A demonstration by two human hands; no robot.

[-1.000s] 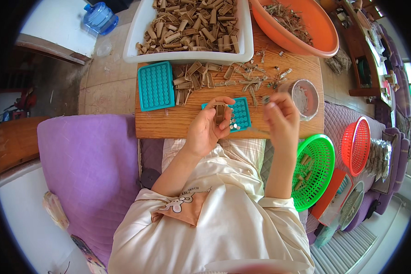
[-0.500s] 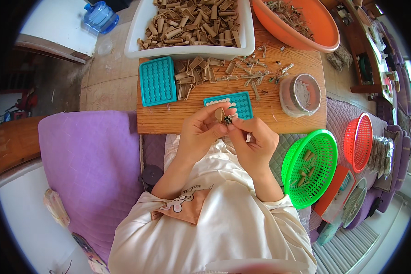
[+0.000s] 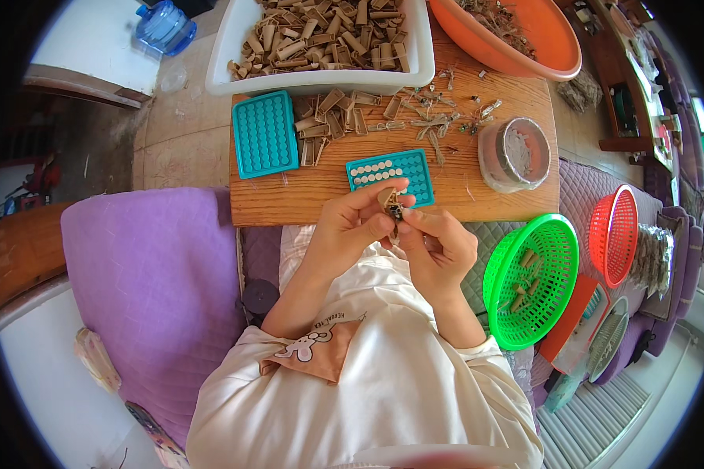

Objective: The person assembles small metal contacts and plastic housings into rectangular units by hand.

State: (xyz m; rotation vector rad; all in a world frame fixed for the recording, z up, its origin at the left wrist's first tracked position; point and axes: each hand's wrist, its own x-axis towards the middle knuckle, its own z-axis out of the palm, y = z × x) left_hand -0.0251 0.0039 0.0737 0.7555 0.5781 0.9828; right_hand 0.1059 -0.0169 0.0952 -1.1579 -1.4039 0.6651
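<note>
My left hand (image 3: 343, 236) is closed on a small tan plastic casing (image 3: 385, 196), holding it between thumb and fingers over the table's near edge. With thumb and forefinger together, my right hand (image 3: 444, 252) grips a small dark electronic part (image 3: 396, 211) at the casing's open side. Fingers hide much of both pieces. Just beyond my hands lies a teal tray (image 3: 421, 178) of round pockets, with white discs in its left part.
A second teal tray (image 3: 265, 134) and loose tan casings (image 3: 332, 121) lie farther left. Behind stand a white bin (image 3: 313, 82) of casings and an orange basin (image 3: 516, 66). Wire bundles, a round tub (image 3: 490, 156) and a green basket (image 3: 557, 309) are to the right.
The view has shifted slightly. My hands have turned the casing and the dark part a little and lowered them, so more of the tray's white discs shows.
</note>
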